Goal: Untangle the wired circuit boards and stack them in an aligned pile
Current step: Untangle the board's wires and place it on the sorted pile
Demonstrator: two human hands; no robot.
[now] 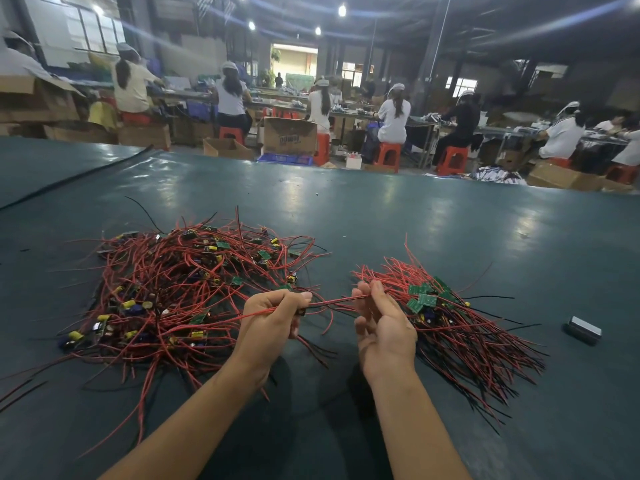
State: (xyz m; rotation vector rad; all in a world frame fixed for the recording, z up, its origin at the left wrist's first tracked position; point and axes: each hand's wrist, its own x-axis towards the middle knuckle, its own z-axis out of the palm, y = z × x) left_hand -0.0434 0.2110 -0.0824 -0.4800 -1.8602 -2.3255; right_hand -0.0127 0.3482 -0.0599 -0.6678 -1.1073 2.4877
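Note:
A big tangled heap of small green circuit boards with red and black wires [180, 289] lies on the dark green table [381, 220], left of centre. To the right sits a sorted pile of boards [424, 301], their wires fanning out toward the lower right. My left hand [273, 318] grips one small board with its wires. A red-and-black wire pair [341, 300] stretches from that hand to my right hand [381, 323], whose fingertips pinch the wire's end just left of the sorted pile.
A small dark rectangular box with a shiny top [584, 330] lies on the table at the right. A black cable [86, 174] runs across the far left. Beyond the table's far edge, seated people work at benches among cardboard boxes and red stools.

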